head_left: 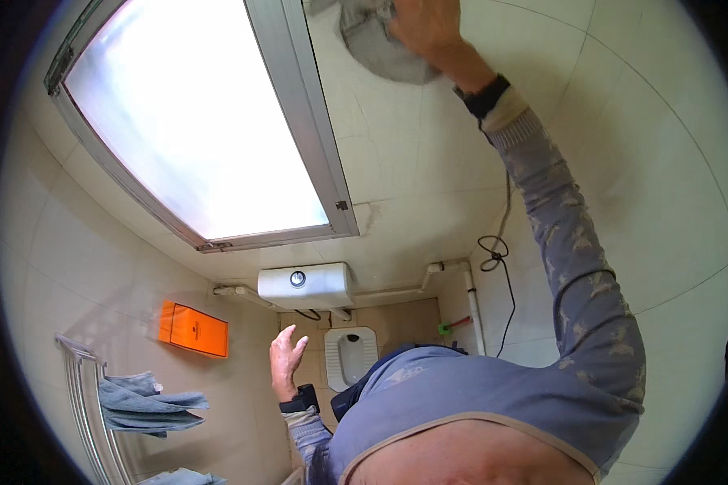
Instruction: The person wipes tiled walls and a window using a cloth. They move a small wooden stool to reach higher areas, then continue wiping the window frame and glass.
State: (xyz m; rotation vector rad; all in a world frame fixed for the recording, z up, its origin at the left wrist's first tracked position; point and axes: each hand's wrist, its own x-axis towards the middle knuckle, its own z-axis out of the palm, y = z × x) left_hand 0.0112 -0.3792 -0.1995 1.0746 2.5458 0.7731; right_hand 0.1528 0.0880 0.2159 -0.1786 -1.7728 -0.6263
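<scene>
My right hand point(428, 27), raised high at the top of the view, presses a grey cloth point(379, 45) to the cream wall tiles point(388, 139) just right of the window. The cloth is bunched near my fingers and hangs in a rounded flap; its upper end is cut off by the picture's rim. Low and to the left, my left hand point(286, 361) holds nothing, with thumb and fingers apart. Beneath it lies the floor, beside a white squat toilet point(350, 357). Both wrists carry dark bands.
A bright window in a metal frame point(303, 121) fills the upper left. Below are a white cistern point(306, 285), white pipes point(473, 303) and a looped dark cable point(502, 254). An orange box point(194, 330) is on the left wall, above a metal rack point(79, 394) with blue towels point(145, 403).
</scene>
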